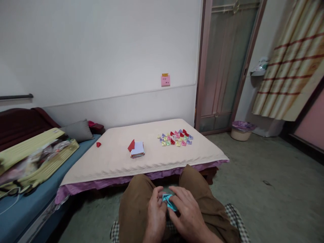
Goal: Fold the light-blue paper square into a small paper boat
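Observation:
A small folded piece of turquoise paper (170,201) is held between both hands, just above the lap. My left hand (156,211) grips its left edge with fingers and thumb. On the other side, my right hand (188,209) pinches the paper, and its fingers hide part of the folds. Beyond the knees, a stack of square coloured paper (138,148) lies on the cloth-covered table, with a red sheet (131,145) sticking out at its left. Farther right lie several small folded paper pieces (174,138) in red, yellow, pink, green and purple.
The table has a cream cover (116,145) with a purple edge. A red folded piece (98,144) lies near its left side. On the left is a blue-covered seat (58,175) with a yellow container (50,165). A lined bin (241,133) stands by the sliding door (225,74).

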A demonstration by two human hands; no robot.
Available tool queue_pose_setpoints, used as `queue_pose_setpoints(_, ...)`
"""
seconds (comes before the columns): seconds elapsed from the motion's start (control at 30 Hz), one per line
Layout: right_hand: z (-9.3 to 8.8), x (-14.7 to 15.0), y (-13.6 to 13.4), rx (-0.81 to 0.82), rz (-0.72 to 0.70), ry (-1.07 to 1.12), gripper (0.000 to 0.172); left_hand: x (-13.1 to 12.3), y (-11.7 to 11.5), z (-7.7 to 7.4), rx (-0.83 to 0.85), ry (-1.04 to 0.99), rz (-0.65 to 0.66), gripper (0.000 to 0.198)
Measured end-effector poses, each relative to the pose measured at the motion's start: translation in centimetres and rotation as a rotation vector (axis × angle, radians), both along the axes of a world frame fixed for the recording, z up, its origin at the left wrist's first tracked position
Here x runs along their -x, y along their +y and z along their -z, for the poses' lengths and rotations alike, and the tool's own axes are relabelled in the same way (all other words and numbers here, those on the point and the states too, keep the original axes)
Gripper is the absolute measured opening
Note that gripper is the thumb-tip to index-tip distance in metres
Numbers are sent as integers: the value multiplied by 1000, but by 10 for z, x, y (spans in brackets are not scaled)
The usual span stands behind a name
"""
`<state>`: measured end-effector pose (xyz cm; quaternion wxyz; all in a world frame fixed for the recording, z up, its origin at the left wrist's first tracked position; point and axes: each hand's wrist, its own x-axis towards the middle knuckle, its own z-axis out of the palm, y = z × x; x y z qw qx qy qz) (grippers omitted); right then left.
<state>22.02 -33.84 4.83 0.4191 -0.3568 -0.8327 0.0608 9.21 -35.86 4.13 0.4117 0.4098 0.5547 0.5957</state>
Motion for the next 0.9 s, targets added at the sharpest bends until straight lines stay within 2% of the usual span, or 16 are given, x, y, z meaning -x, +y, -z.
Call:
queue_pose_setpoints(0.13, 7, 3, -1, -119, 12, -13, 23, -1, -2, -1, -15, 40, -6, 34)
queue_pose_setpoints(0.33, 18, 6, 3, -131, 44, 34, 19, -1, -1, 4, -22, 32, 24, 34)
queue_pose_setpoints(0.5, 20, 4, 8, -137, 40, 57, 18, -1, 2, 11, 18, -34, 64, 39)
queue_pose_setpoints(0.73, 15, 2, 9, -83, 42, 61, 17, -2, 3, 10, 76, -21, 17, 44)
queue_pose_setpoints(0.9, 12, -7, 21, 90, 85, 23, 18, 6, 8, 14, 81, -45, -73, 43)
